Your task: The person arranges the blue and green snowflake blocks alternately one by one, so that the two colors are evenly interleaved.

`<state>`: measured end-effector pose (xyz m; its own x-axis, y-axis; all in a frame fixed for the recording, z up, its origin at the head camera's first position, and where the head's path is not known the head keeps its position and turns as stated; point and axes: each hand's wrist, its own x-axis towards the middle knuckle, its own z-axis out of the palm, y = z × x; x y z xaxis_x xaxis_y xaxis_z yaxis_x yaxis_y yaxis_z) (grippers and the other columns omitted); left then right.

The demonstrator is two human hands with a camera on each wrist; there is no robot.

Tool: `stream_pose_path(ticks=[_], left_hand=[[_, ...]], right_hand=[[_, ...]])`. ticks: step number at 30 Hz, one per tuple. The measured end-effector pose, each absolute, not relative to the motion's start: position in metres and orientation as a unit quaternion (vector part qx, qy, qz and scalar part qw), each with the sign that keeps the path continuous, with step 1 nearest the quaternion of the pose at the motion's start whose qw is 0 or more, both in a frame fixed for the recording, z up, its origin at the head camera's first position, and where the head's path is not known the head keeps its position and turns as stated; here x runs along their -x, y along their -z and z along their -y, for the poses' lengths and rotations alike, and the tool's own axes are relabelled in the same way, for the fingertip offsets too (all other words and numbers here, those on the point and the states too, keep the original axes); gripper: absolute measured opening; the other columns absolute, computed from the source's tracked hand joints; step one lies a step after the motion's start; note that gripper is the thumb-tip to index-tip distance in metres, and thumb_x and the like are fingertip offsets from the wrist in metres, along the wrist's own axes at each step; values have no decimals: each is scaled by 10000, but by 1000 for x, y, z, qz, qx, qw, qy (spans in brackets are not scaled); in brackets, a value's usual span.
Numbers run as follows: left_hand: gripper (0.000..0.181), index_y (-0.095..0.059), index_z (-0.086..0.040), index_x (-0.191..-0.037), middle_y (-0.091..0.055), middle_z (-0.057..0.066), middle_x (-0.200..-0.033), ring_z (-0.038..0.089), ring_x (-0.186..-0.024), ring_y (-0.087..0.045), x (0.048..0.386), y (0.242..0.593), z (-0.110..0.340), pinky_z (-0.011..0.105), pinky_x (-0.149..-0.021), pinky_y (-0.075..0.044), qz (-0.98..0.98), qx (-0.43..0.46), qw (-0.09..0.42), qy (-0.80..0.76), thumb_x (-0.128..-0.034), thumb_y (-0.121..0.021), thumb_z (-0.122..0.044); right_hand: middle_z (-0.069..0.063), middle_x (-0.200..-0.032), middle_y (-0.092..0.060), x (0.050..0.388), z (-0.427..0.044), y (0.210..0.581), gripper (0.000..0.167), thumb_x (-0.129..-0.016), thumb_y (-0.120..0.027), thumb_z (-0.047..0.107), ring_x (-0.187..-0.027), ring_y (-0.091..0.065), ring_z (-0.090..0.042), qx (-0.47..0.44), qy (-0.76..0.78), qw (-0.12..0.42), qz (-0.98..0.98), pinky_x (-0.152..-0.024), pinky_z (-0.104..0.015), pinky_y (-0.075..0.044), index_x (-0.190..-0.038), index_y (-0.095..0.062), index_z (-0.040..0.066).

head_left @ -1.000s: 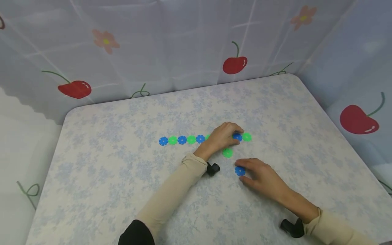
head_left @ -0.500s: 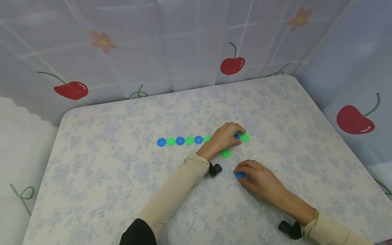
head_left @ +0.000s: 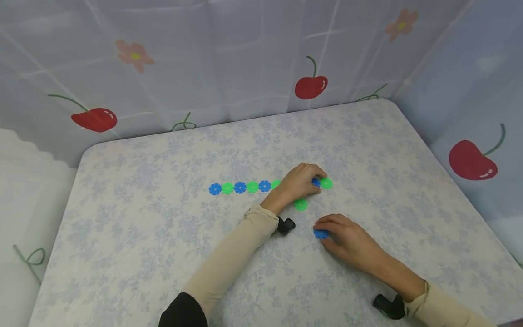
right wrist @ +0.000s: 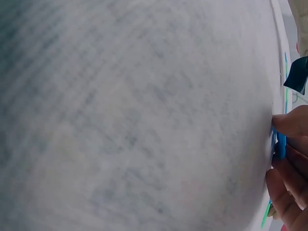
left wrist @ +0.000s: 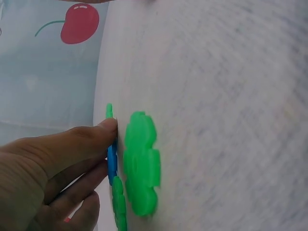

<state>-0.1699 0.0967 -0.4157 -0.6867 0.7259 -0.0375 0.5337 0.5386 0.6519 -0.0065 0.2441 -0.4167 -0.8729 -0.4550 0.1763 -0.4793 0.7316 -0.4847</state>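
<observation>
Flat flower-shaped plastic discs, blue and green by turns, lie in a row on the table; the left-end blue disc (head_left: 215,189) shows whole. My left hand (head_left: 301,182) reaches over the row's right part and hides some of it. Its thumb and fingers pinch a blue disc (left wrist: 112,163) beside the green disc (head_left: 326,183) at the right end. Below that hand a loose green disc (head_left: 300,205) lies apart from the row. Closer to me, my right hand (head_left: 349,240) pinches another blue disc (head_left: 320,234) between thumb and fingers, low at the tabletop.
A pale cloth with a blue floral print covers the table (head_left: 135,236). Behind it hangs a curtain (head_left: 229,59) printed with cherries and flowers. Black wrist cameras, one at the left wrist (head_left: 286,226) and one at the right (head_left: 388,306), stick out over the cloth.
The right hand's fingers have closed in on the blue disc, which was more fully visible before and now sits slightly nearer me. My left hand stays at the row. The head view has shifted slightly.
</observation>
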Motion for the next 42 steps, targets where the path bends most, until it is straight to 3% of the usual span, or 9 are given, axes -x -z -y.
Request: stream_pose_path(ticks=[10,20,32,42], left_hand=[[403,-679,-97,-1258,-663,19,-1254,142,-1136,-611,170,416,-96,206,-942,-471,-862,-365,151,-317,-869,-772,-144],[407,-677,-90,-1257,-662,20,-1254,137,-1135,-610,171,416,-96,182,-937,-462,-860,-367,154,-320,-865,-774,-139],[407,-680,-75,-1249,-671,32,-1237,140,-1119,-618,171,416,-95,165,-922,-460,-856,-371,149,-327,-858,-779,-131],[407,-676,-78,-1255,-663,30,-1249,136,-1130,-611,171,417,-95,171,-930,-458,-856,-372,154,-324,-864,-775,-134]], right_hand=[[-42,-1168,-651,19,-258,417,357,-780,-799,-29,-1040,-647,-221,-207,-317,30,925,-809,-376,-569,-1115,-716,59],[-115,-1125,-674,50,-284,421,326,-785,-771,-79,-944,-679,-282,-158,-323,76,930,-755,-432,-569,-1093,-716,13],[-188,-1126,-657,79,-292,418,248,-845,-718,-54,-877,-670,-355,-104,-327,69,937,-724,-498,-560,-1092,-702,-35],[-228,-1177,-626,93,-292,414,251,-892,-675,-12,-911,-660,-404,-62,-329,38,941,-751,-519,-555,-1140,-683,-46]])
